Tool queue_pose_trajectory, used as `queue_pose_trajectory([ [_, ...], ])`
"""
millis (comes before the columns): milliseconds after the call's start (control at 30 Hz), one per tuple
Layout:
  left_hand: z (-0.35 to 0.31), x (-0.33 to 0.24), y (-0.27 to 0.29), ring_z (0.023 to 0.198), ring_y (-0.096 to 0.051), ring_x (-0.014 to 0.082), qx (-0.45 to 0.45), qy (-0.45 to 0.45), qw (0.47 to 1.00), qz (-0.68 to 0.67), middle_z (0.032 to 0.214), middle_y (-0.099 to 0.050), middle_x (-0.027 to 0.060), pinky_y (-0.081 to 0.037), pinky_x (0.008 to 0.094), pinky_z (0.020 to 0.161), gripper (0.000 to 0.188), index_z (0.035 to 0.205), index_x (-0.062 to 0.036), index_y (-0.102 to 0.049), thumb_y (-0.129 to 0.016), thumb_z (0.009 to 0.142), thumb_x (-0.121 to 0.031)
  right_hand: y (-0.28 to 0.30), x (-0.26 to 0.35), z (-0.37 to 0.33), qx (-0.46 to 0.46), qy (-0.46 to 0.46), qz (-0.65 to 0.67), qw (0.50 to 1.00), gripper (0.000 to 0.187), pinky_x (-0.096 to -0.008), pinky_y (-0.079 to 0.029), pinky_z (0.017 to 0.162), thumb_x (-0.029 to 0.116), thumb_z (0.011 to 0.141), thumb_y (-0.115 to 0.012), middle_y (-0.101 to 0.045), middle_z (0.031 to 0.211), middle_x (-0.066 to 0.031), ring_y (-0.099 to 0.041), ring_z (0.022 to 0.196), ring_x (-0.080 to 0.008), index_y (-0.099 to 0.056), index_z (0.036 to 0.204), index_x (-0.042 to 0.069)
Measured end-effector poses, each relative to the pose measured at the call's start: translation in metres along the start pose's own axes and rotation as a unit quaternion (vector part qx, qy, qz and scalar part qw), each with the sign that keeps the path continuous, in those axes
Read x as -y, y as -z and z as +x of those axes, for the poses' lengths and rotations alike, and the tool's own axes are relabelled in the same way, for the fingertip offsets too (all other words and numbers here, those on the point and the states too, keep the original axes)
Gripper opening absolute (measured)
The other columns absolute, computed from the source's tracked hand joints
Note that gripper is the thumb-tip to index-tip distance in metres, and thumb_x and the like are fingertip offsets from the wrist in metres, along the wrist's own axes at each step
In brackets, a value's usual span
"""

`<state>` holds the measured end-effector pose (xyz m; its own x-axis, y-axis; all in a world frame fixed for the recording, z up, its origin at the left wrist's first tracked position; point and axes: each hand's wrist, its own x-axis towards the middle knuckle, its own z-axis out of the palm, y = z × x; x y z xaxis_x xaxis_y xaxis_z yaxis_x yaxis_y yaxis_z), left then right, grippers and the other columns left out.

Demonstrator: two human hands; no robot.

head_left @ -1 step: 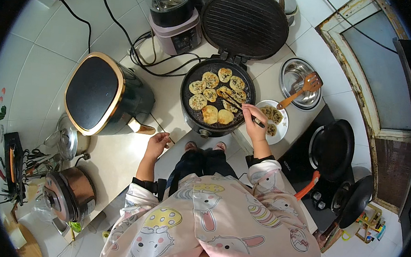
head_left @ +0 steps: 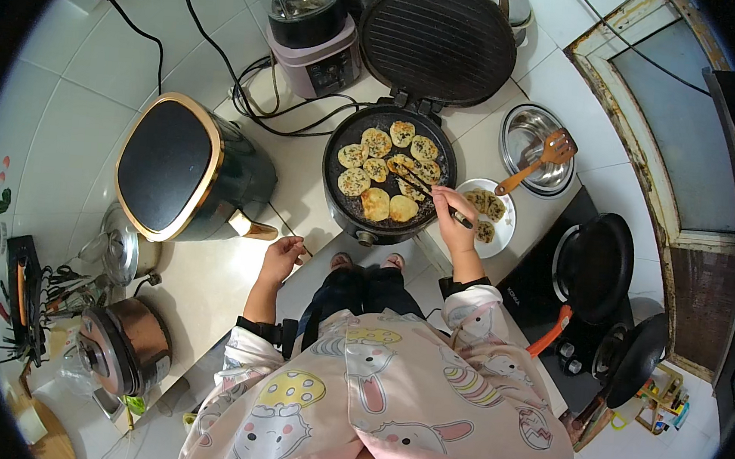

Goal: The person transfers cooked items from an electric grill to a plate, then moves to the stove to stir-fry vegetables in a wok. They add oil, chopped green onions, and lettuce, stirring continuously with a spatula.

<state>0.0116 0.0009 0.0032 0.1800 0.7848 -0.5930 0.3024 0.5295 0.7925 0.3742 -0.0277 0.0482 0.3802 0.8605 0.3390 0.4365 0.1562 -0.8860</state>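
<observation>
In my right hand (head_left: pixel 452 217) is a pair of black chopsticks (head_left: pixel 417 182), their tips on a small browned pancake (head_left: pixel 401 164) in the pan. The round black electric griddle (head_left: pixel 334 171) has its ridged lid (head_left: pixel 438 41) raised behind it. Several flat pancakes with green flecks lie on it; two plainer yellow ones (head_left: pixel 375 204) sit at the near side. My left hand (head_left: pixel 280 260) rests at the counter's edge, fingers curled and pinched beside a thin dark line; whatever they hold is hidden. Beside my right hand, a white plate (head_left: pixel 498 237) holds several more green-flecked pieces.
A slotted wooden spatula (head_left: pixel 535 167) lies across a steel bowl (head_left: pixel 516 125) at right. Farther right are a black frying pan (head_left: pixel 598 265) and a cooktop (head_left: pixel 523 281). An air fryer (head_left: pixel 238 172) stands left, a blender (head_left: pixel 312 57) behind, with black cords (head_left: pixel 293 130) between. A cooker (head_left: pixel 138 341) sits lower left.
</observation>
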Motion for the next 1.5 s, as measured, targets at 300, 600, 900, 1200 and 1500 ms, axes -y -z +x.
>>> queue_pose_trajectory([
  [300,-0.002,0.001,0.001,0.069,-0.059,0.0138,-0.001,-0.003,1.0,0.005,0.086,-0.065,0.0086,-0.048,0.026,0.061,0.025,0.109,0.0042,-0.059,-0.056,0.092,-0.014,-0.014,0.009,0.008,0.056,0.089,-0.037,0.994,0.013,-0.0314,-0.052,0.079,-0.002,0.076,-0.069,-0.069,0.097,-0.0146,-0.067,0.09,-0.0255,-0.067,0.089,-0.001],
  [600,-0.002,0.003,0.007,0.067,-0.057,0.0129,-0.01,0.007,1.0,0.007,0.086,-0.065,0.0082,-0.047,0.0251,0.062,0.025,0.11,0.0024,-0.06,-0.056,0.092,-0.015,0.007,0.024,-0.009,-0.011,-0.242,0.194,0.951,0.028,-0.0271,-0.055,0.068,0.02,0.09,-0.062,-0.068,0.092,-0.0148,-0.067,0.08,-0.0207,-0.065,0.093,-0.008],
  [900,-0.003,-0.001,0.006,0.072,-0.06,0.0127,-0.004,-0.001,1.0,-0.007,0.085,-0.064,0.0076,-0.049,0.0249,0.061,0.024,0.108,0.0056,-0.059,-0.057,0.091,-0.011,0.019,-0.016,0.018,0.02,-0.42,0.22,0.88,0.04,-0.0306,-0.054,0.07,0.037,0.093,-0.056,-0.064,0.093,-0.0142,-0.067,0.079,-0.0246,-0.057,0.095,-0.003],
  [1200,-0.008,0.002,0.014,0.071,-0.06,0.0135,-0.017,0.005,1.0,0.001,0.085,-0.065,0.009,-0.049,0.0254,0.06,0.024,0.108,0.0049,-0.06,-0.058,0.09,-0.012,0.006,-0.052,0.037,0.067,-0.477,0.271,0.833,0.039,-0.0313,-0.056,0.069,0.039,0.089,-0.061,-0.061,0.093,-0.0117,-0.067,0.079,-0.0261,-0.054,0.098,0.002],
  [1500,-0.01,0.005,0.013,0.073,-0.06,0.0138,-0.015,0.014,1.0,0.006,0.086,-0.065,0.0092,-0.048,0.0263,0.062,0.026,0.109,0.0047,-0.059,-0.057,0.091,-0.014,0.007,-0.052,0.046,0.116,-0.49,0.251,0.827,0.041,-0.0284,-0.056,0.067,0.041,0.088,-0.061,-0.061,0.095,-0.0121,-0.067,0.082,-0.0262,-0.054,0.099,0.002],
])
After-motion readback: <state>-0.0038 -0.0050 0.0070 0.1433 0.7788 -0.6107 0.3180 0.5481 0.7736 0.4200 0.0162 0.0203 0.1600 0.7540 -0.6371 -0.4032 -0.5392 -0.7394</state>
